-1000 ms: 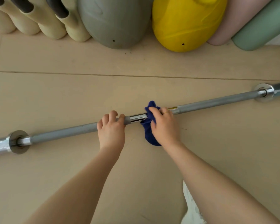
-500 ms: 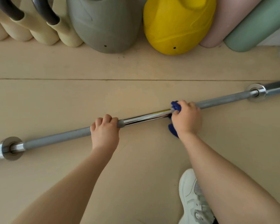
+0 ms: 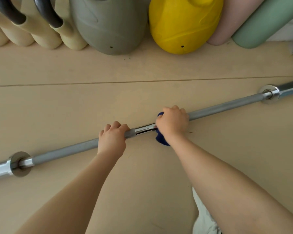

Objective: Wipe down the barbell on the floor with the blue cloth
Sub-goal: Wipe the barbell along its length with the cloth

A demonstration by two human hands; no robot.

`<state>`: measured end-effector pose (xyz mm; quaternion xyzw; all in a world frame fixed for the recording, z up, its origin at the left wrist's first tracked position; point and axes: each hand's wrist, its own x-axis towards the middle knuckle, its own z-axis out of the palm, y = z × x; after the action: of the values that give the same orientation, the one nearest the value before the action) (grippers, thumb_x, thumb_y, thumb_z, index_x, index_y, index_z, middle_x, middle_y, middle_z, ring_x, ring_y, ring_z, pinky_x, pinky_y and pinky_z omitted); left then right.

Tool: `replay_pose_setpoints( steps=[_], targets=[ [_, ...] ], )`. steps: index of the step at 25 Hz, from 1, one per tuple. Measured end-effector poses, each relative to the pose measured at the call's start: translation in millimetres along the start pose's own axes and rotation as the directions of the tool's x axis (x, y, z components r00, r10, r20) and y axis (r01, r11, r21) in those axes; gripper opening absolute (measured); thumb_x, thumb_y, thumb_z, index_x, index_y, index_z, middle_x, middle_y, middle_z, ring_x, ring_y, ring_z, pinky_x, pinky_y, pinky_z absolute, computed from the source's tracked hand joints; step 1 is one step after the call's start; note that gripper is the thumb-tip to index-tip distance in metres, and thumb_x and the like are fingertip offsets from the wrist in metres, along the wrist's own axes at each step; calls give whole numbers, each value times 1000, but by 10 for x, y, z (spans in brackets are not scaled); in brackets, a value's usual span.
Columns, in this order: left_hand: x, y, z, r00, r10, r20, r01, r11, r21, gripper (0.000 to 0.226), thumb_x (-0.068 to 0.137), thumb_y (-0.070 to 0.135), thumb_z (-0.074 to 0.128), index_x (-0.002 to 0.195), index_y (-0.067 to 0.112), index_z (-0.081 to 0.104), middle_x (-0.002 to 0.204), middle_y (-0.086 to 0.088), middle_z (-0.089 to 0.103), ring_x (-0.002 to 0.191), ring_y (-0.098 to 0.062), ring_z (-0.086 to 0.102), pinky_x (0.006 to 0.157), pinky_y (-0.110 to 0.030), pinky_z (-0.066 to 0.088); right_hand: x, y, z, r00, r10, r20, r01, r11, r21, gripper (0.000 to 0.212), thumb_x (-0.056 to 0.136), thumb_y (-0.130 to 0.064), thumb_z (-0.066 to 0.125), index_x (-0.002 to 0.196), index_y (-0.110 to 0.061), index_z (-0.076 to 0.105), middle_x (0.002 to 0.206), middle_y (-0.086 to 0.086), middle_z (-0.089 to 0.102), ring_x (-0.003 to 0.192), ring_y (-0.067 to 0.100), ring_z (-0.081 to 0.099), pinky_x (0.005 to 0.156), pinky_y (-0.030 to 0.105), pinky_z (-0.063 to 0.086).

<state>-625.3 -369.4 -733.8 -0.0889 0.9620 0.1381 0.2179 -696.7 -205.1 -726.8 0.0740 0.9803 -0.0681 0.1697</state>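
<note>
Since half a second ago the blue cloth (image 3: 161,140) has slid back along the barbell (image 3: 227,106) toward the polished centre, carried by the right hand (image 3: 172,123), whose fingers are curled round cloth and shaft together. The bar lies on the floor (image 3: 74,107), long, rigid and probably heavy, its smooth steel likely slippery, so the soft, limp cloth is best bunched fully around it. The left hand (image 3: 112,138) wraps the grey grip section just beside the shiny part, steadying the bar against rolling.
</note>
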Motion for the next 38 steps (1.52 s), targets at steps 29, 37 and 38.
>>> replay_pose_setpoints(
  steps=[29,37,38],
  targets=[
    [-460,94,335,1000,10,21,-11,999,41,30,90,25,56,119,21,50,115,0,54,109,-24,51,102,-34,28,-597,231,232,886,-444,136,445,895,20,33,83,-10,49,107,-26,65,110,6,61,101,32,50,81,36,41],
    [-457,68,270,997,-73,-9,73,997,-22,34,92,27,52,125,22,46,123,3,57,120,-20,49,115,-42,13,-876,-225,278,883,-433,181,429,901,61,33,86,-12,49,118,-19,57,118,11,56,110,31,44,86,35,39],
    [-442,60,244,996,-90,-29,88,995,-49,40,91,29,52,129,23,42,125,3,56,121,-19,48,115,-42,12,-953,-291,304,853,-485,193,476,875,94,35,89,-13,46,122,-19,54,122,11,54,114,30,43,87,36,40]
  ],
)
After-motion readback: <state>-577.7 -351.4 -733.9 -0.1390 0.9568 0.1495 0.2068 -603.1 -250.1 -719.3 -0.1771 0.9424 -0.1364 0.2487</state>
